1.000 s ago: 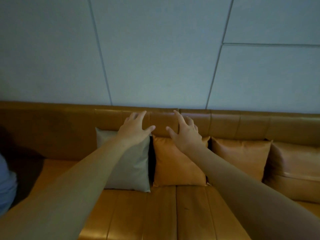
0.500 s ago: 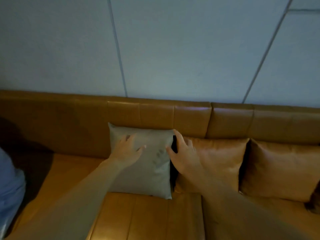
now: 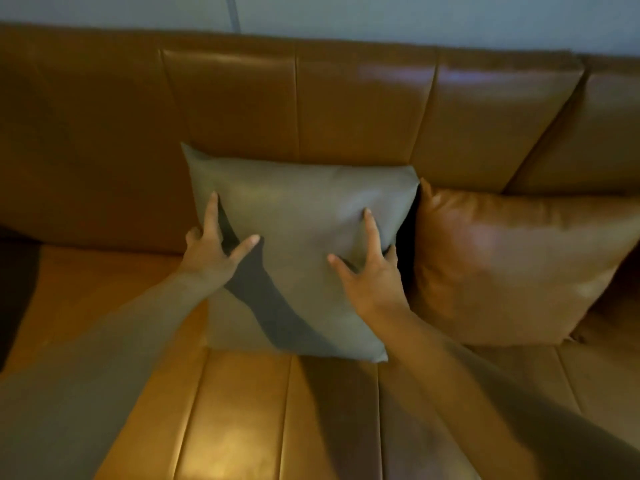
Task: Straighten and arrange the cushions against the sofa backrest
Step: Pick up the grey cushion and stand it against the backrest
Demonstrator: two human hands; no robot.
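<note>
A grey square cushion [image 3: 304, 209] stands upright on the sofa seat [image 3: 242, 417] and leans on the brown leather backrest [image 3: 346, 98]. My left hand [image 3: 207, 254] grips its left edge, thumb on the front face and index finger along the side. At the cushion's right side, my right hand [image 3: 370, 271] has thumb and index finger on the front, while the other fingers reach into the dark gap at the edge. A tan leather cushion [image 3: 512, 265] leans against the backrest just right of the grey one, close beside it.
A pale wall [image 3: 415, 15] rises behind the backrest. A dark shape [image 3: 14, 289] sits at the far left edge of the seat. To the left of the grey cushion the seat shows bare leather.
The view has moved in closer and lower. Both hands went from the cushion tops to the grey cushion; my right hand left the tan cushion and now grips the grey one's right side.
</note>
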